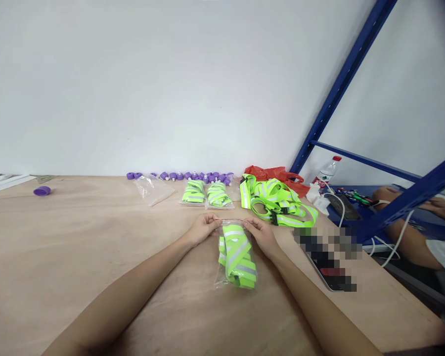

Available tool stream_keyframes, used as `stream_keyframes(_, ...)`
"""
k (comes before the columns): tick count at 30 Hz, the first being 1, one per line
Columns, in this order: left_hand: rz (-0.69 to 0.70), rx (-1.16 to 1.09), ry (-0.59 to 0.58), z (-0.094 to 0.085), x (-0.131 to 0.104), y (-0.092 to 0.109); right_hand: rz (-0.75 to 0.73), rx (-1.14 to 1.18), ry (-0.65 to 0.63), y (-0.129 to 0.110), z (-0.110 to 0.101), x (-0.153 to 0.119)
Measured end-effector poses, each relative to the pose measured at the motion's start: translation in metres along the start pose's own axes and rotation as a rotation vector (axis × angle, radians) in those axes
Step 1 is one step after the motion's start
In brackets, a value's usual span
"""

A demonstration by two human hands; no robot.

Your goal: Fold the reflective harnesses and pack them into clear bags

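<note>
The wooden bench (77, 277) spans the lower frame, stretching widest on the left; its right edge slants towards the lower right corner, near a blue metal rack (335, 86). Yellow-green straps (276, 190) are heaped right of centre. At lower centre is a clear bag (239, 257) of folded strap, its top edge pinched in the fingers of the left hand (201, 229) and right hand (263, 236). The bottle (325, 174), at right, bears lettering too small to read surely.

Between my fingers (212, 221) is the bag (221, 279), with straps (238, 254) inside it. Behind it, on the surface (96, 222), lie two packed bags (193, 202); on their right is the strap heap (276, 191), on their left another bag (153, 191).
</note>
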State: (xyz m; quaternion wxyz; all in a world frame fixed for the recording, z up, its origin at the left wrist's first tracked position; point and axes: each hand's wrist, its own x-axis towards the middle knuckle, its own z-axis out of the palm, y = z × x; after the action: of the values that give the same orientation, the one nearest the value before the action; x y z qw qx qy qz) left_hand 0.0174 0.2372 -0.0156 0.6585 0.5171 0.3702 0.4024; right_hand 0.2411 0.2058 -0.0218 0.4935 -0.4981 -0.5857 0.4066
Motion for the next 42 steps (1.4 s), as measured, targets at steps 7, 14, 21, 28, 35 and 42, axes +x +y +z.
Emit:
stream_keyframes(7,-0.009,-0.071,0.019,-0.001,0.001,-0.001,0.058,0.019,0.024,-0.002,0.0,-0.001)
stream_keyframes(14,-0.054,-0.173,-0.024,-0.008,0.002,0.003,0.017,0.03,0.097,0.002,0.001,-0.002)
stream_keyframes(21,-0.098,-0.171,-0.009,-0.008,0.006,0.0,-0.017,0.005,0.149,-0.001,0.001,-0.002)
stream_keyframes(28,-0.085,-0.149,0.014,-0.005,0.006,0.0,-0.02,-0.003,0.151,-0.006,0.002,-0.003)
stream_keyframes(35,-0.07,-0.11,0.022,-0.001,0.002,0.004,0.003,0.001,0.132,-0.001,0.001,-0.002)
stream_keyframes(42,-0.055,-0.077,0.032,0.001,-0.001,0.005,0.006,-0.012,0.098,-0.002,0.002,-0.002)
